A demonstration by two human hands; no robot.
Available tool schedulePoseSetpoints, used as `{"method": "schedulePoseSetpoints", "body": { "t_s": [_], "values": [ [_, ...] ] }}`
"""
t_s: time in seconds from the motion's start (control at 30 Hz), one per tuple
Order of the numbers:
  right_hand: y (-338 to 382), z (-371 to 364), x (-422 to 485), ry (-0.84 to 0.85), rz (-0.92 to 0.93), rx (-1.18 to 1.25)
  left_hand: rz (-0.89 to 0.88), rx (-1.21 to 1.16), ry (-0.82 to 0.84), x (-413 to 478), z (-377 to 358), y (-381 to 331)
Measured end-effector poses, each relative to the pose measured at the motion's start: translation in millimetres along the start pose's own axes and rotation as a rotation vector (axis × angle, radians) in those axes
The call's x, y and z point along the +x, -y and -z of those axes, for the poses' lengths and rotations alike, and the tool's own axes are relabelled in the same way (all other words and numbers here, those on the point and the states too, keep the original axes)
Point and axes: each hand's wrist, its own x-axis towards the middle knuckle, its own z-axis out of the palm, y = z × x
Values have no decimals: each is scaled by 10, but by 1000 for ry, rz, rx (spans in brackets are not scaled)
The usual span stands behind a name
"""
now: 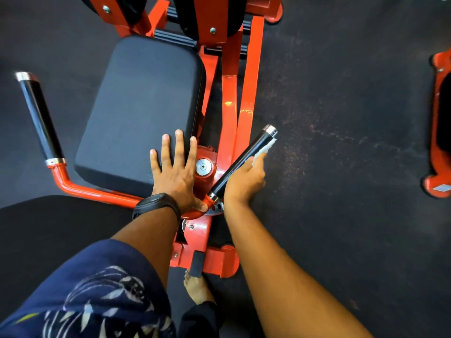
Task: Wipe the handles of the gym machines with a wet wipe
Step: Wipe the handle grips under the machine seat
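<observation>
An orange gym machine has a black padded seat [136,113] and two black handles with chrome ends. My right hand [244,179] is wrapped around the right handle [246,158] from below, pressing a white wet wipe [264,150] against its far side. Only the upper part of the wipe shows past my fingers. My left hand [177,172] lies flat with spread fingers on the seat's near right corner, thumb against the orange tube [195,212] under the handle. The left handle [40,118] stands free at the far left.
The orange frame rails [240,98] run away from me beside the seat. Part of another orange machine [439,128] sits at the right edge. Dark rubber floor [341,142] spreads to the right. A bare foot [197,289] stands by the machine's base plate.
</observation>
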Motion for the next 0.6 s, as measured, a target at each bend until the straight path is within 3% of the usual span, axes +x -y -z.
{"method": "schedulePoseSetpoints", "body": {
  "t_s": [0.23, 0.4, 0.47, 0.6],
  "values": [
    [-389, 320, -40, 314, 649, -442, 2, 1, 18, -11, 21, 1],
    [-441, 370, 424, 307, 1230, -649, 2, 12, 34, -6, 28, 5],
    [-253, 378, 680, 400, 1323, -810, -1, 16, 29, -10, 26, 10],
    [-79, 361, 656, 461, 1273, -1126, -3, 2, 20, -19, 42, 0]
  ]
}}
